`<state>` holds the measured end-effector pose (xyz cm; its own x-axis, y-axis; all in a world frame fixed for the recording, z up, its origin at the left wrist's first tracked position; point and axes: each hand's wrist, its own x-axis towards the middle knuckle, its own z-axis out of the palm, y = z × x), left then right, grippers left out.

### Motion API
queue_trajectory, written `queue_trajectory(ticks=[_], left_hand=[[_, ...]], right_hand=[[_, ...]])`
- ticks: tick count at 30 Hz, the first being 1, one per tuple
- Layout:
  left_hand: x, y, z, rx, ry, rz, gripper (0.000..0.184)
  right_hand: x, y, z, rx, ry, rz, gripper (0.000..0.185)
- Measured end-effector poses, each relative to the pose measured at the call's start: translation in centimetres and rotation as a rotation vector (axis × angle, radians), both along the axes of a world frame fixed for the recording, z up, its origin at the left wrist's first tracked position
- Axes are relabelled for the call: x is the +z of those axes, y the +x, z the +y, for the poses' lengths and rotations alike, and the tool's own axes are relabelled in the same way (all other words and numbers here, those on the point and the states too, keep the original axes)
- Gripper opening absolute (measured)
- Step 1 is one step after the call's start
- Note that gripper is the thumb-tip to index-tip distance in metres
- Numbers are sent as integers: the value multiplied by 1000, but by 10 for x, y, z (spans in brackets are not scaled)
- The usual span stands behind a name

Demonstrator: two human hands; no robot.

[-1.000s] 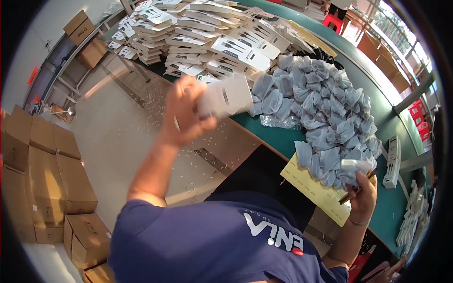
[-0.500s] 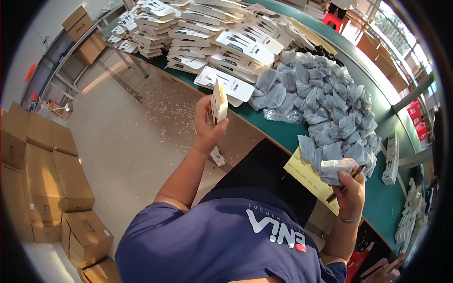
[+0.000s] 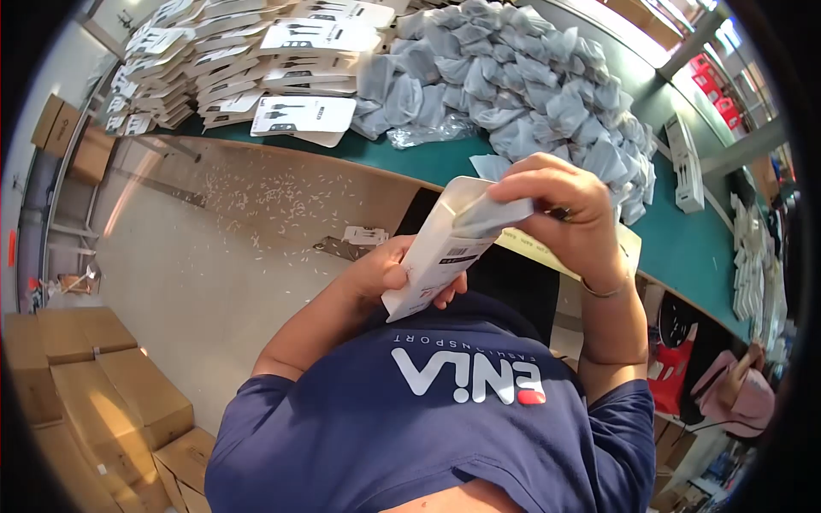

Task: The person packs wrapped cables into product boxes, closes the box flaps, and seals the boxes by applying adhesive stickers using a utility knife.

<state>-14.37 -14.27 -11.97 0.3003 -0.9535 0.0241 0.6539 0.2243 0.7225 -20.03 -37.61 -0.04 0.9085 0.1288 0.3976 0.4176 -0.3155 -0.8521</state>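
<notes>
My left hand (image 3: 385, 272) is closed around a white cardboard packaging box (image 3: 432, 256), with barcode and print on the side facing me. The box is tilted, its open end up and to the right. At that opening, my right hand (image 3: 569, 214) pinches a grey plastic-wrapped packet (image 3: 492, 215), whose near end lies inside the mouth of the box. Whatever is inside the wrap is hidden. A small dark thing shows between the right fingers, too little of it to name. Beyond the right hand lies a heap of similar grey packets (image 3: 530, 77).
Stacked flat white boxes (image 3: 308, 34) cover the left of the green table (image 3: 684, 265). A yellow printed sheet (image 3: 629, 248) lies at the table's near edge. Cardboard cartons (image 3: 128, 393) stand on the floor at left; another person's pink sleeve (image 3: 748, 398) shows at right.
My left hand has brought the white box down and right, in front of my chest. My right hand has carried the grey packet up and left to the box's open end. The view has shifted.
</notes>
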Motion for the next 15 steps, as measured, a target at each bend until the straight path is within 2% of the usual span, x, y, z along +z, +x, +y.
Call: queue_trajectory(ticks=[3, 7, 13, 15], left_hand=[[5, -3, -6, -32, 31, -7, 90], [19, -6, -8, 15, 210, 50, 94], [23, -14, -16, 32, 335, 78, 91], [16, -15, -23, 7, 218, -22, 81]], right_hand=[[-9, -6, 5, 82, -159, -55, 27], [-16, -20, 12, -175, -540, -162, 32], [-29, -40, -1, -92, -494, -284, 38], [-26, -54, 5, -60, -264, 2, 43]])
